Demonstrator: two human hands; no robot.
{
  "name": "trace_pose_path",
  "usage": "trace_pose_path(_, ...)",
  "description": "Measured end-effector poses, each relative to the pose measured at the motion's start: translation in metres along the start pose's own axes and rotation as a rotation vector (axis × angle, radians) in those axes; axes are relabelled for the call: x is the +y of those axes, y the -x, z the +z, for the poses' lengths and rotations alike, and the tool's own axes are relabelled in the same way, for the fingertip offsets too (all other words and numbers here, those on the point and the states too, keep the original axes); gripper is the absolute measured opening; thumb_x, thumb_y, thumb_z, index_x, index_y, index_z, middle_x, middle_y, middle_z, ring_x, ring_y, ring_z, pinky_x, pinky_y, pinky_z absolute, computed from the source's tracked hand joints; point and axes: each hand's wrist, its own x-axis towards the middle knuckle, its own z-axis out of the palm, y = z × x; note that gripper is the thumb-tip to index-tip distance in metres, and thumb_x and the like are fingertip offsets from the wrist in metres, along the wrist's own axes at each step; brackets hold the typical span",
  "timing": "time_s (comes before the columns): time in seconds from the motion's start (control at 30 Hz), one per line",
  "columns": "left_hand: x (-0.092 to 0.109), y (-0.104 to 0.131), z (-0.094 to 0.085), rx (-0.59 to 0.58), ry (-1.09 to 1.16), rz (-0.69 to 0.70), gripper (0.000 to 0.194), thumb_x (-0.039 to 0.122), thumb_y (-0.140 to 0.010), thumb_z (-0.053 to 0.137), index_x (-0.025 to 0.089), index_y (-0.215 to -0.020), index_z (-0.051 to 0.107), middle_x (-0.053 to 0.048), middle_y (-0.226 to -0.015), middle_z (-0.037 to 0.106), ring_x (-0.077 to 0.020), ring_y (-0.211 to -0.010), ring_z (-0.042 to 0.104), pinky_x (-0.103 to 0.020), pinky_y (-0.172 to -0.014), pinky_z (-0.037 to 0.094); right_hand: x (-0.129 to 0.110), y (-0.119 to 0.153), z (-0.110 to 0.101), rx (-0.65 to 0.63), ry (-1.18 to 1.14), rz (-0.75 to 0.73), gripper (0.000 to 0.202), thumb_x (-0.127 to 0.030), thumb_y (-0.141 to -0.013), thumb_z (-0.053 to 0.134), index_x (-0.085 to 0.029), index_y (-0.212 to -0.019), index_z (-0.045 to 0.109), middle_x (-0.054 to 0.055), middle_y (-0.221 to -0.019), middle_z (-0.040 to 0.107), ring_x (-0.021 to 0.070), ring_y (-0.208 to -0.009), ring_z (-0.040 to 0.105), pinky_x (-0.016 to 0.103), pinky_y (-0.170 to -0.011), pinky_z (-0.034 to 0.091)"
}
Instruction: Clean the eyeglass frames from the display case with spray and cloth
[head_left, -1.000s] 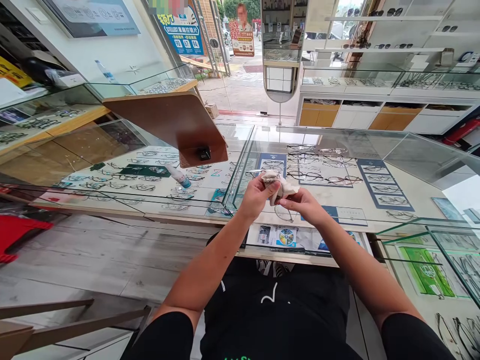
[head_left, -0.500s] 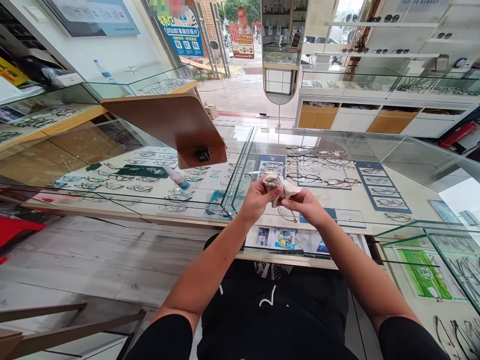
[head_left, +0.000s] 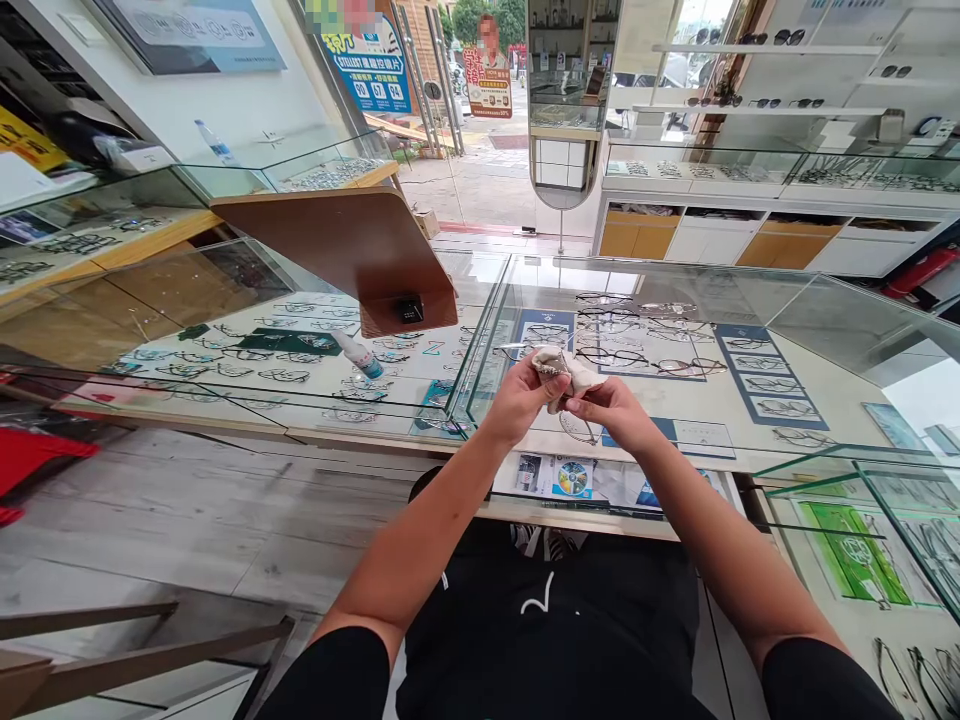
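My left hand (head_left: 523,398) is closed on a crumpled light cloth (head_left: 568,375) above the glass counter. From the other side, my right hand (head_left: 611,408) pinches the same cloth, its fingers bent against the lower right part. Thin parts of what looks like a pair of glasses (head_left: 517,348) stick out to the left of the cloth; the fabric and my fingers hide the rest. Under the glass lie several eyeglass frames (head_left: 611,357), some on dark blue display cards (head_left: 772,375).
A brown board (head_left: 337,240) stands tilted on the counter at the left, with a white spray bottle (head_left: 358,355) in front of it. An oval mirror (head_left: 566,150) stands beyond the counter. Another glass case (head_left: 862,465) is at the right.
The whole view has shifted slightly, so things appear a little further right. Both hands keep their hold on the cloth, with hardly any other visible movement.
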Motion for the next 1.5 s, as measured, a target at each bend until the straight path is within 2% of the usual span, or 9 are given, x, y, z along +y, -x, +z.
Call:
trace_pose_path(0.17, 0.002, -0.001, 0.003, 0.043, 0.041, -0.042, 0.050, 0.061, -0.080, 0.094, 0.019, -0.098, 0.074, -0.004, -0.084, 0.072, -0.0176, -0.073, 0.067, -0.030, -0.066, 0.053, 0.001, 0.002, -0.001, 0.005, 0.004, 0.020, 0.046, -0.060, -0.072, 0.098, -0.019, -0.073, 0.075, -0.001, -0.069, 0.061, 0.0140, -0.067, 0.049, 0.031, -0.067, 0.041)
trace_pose_path(0.33, 0.009, 0.003, 0.002, -0.047, 0.041, -0.058, 0.055, 0.043, -0.074, 0.102, 0.021, -0.116, 0.075, -0.005, -0.098, 0.078, -0.0201, -0.089, 0.073, -0.031, -0.081, 0.058, 0.004, 0.001, -0.007, 0.053, -0.026, 0.002, 0.047, -0.065, -0.072, 0.096, -0.022, -0.075, 0.077, 0.001, -0.072, 0.067, 0.0177, -0.071, 0.056, 0.034, -0.072, 0.048)
trace_pose_path(0.43, 0.008, 0.003, 0.004, -0.048, 0.009, -0.038, 0.048, 0.040, -0.074, 0.103, 0.020, -0.107, 0.076, -0.003, -0.092, 0.076, -0.0155, -0.080, 0.069, -0.027, -0.074, 0.055, 0.003, 0.001, -0.004, 0.020, -0.037, 0.016, 0.049, -0.064, -0.070, 0.097, -0.021, -0.075, 0.076, 0.001, -0.072, 0.065, 0.0160, -0.069, 0.053, 0.032, -0.068, 0.046)
trace_pose_path(0.57, 0.004, 0.000, 0.007, 0.020, 0.044, -0.009, 0.045, 0.055, -0.082, 0.094, 0.017, -0.095, 0.074, -0.002, -0.082, 0.071, -0.0129, -0.071, 0.064, -0.025, -0.066, 0.051, 0.002, 0.001, -0.001, -0.011, -0.030, 0.049, 0.049, -0.060, -0.068, 0.100, -0.019, -0.074, 0.074, -0.001, -0.069, 0.060, 0.0136, -0.067, 0.048, 0.030, -0.064, 0.041)
trace_pose_path(0.7, 0.007, 0.000, 0.004, -0.034, 0.083, -0.065, 0.047, 0.053, -0.082, 0.095, 0.017, -0.105, 0.076, -0.004, -0.087, 0.075, -0.0173, -0.076, 0.069, -0.029, -0.071, 0.054, 0.005, 0.000, -0.007, 0.031, -0.054, 0.025, 0.048, -0.062, -0.069, 0.098, -0.020, -0.073, 0.077, 0.001, -0.072, 0.066, 0.0157, -0.070, 0.054, 0.032, -0.069, 0.045)
trace_pose_path(0.87, 0.008, 0.003, 0.000, -0.101, 0.099, -0.099, 0.051, 0.034, -0.071, 0.104, 0.019, -0.110, 0.076, -0.004, -0.095, 0.077, -0.0171, -0.083, 0.071, -0.029, -0.077, 0.056, 0.008, -0.002, -0.009, 0.039, -0.087, 0.023, 0.046, -0.062, -0.069, 0.099, -0.022, -0.075, 0.079, 0.002, -0.074, 0.071, 0.0170, -0.071, 0.058, 0.033, -0.072, 0.048)
trace_pose_path(1.1, -0.003, -0.001, 0.003, 0.010, 0.098, -0.054, 0.052, 0.057, -0.078, 0.097, 0.015, -0.099, 0.076, -0.006, -0.086, 0.077, -0.0187, -0.077, 0.072, -0.030, -0.074, 0.056, 0.007, 0.000, -0.002, -0.028, -0.023, 0.019, 0.046, -0.058, -0.071, 0.099, -0.019, -0.072, 0.075, -0.002, -0.068, 0.060, 0.0137, -0.066, 0.049, 0.031, -0.066, 0.042)
trace_pose_path(1.37, 0.004, 0.007, 0.002, -0.070, 0.124, -0.100, 0.050, 0.037, -0.073, 0.103, 0.019, -0.112, 0.077, -0.005, -0.098, 0.079, -0.0177, -0.088, 0.074, -0.029, -0.081, 0.059, 0.013, -0.001, -0.008, 0.021, -0.067, 0.016, 0.046, -0.064, -0.072, 0.097, -0.022, -0.077, 0.078, 0.001, -0.071, 0.067, 0.0162, -0.069, 0.056, 0.033, -0.072, 0.048)
trace_pose_path(1.5, 0.000, 0.005, 0.006, 0.008, 0.095, -0.055, 0.047, 0.050, -0.075, 0.100, 0.017, -0.096, 0.074, -0.002, -0.082, 0.074, -0.0137, -0.072, 0.068, -0.025, -0.069, 0.054, 0.011, -0.001, -0.003, -0.023, -0.019, 0.021, 0.047, -0.062, -0.072, 0.098, -0.021, -0.075, 0.076, 0.000, -0.072, 0.065, 0.0160, -0.070, 0.054, 0.032, -0.070, 0.046)
